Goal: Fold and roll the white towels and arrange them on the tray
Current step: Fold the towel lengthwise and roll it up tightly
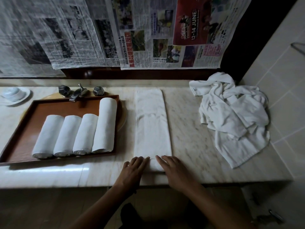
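A white towel (pixel 151 126) folded into a long narrow strip lies on the marble counter, running away from me. Its near end is turned up into a small roll at the counter's front edge. My left hand (pixel 133 169) rests on the left side of that roll with straight fingers. My right hand (pixel 173 169) presses the right side the same way. A brown wooden tray (pixel 23 129) to the left holds several rolled white towels (pixel 76 134) side by side, the rightmost one longer. A heap of loose white towels (pixel 234 116) lies at the right.
A tap with two dark knobs (pixel 79 92) stands behind the tray. A white cup on a saucer (pixel 14 95) is at the far left. Newspaper sheets (pixel 115 33) hang on the wall behind. A tiled wall (pixel 283 80) bounds the counter on the right.
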The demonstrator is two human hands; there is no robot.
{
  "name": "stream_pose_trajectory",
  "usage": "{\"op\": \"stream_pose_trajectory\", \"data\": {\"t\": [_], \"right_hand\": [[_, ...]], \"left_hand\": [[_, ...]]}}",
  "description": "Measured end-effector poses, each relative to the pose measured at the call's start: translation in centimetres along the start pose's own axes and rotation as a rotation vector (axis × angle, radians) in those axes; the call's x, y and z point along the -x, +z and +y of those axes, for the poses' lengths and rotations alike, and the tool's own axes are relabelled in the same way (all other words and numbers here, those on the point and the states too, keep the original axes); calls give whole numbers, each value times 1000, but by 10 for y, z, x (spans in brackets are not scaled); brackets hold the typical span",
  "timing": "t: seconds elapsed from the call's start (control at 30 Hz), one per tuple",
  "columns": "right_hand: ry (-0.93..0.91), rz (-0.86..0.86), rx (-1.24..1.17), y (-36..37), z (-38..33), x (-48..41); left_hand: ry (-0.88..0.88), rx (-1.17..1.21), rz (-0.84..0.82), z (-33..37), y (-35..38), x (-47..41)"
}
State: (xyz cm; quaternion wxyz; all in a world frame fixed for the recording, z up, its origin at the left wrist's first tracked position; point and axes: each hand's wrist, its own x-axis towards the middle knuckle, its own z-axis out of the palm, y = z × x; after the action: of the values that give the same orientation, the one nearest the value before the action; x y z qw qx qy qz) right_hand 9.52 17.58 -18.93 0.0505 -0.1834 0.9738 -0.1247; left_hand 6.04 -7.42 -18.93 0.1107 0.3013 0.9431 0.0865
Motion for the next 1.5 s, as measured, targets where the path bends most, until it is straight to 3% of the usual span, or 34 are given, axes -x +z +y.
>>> {"op": "stream_pose_trajectory", "data": {"t": [0.23,0.4,0.6,0.93,1.13,1.27,1.33,1.4,1.5], "right_hand": [[107,-83,-189,-16,-8,28],[127,-88,-261,-19,-6,34],[139,-34,-375,-22,0,33],[194,-31,-210,-21,2,17],[44,310,-72,-3,-32,29],[44,216,53,15,-47,35],[61,160,68,16,-47,35],[59,146,62,14,-45,32],[49,134,71,13,-41,26]], "left_hand": [[74,130,166,1,11,29],[61,215,159,-3,12,40],[-55,338,197,-10,10,36],[-173,557,114,-17,-7,18],[-279,662,74,-21,-22,7],[-347,740,35,-25,-26,3],[-347,678,136,-19,-26,6],[-255,434,284,-8,-20,11],[-102,107,319,14,-3,13]]}}
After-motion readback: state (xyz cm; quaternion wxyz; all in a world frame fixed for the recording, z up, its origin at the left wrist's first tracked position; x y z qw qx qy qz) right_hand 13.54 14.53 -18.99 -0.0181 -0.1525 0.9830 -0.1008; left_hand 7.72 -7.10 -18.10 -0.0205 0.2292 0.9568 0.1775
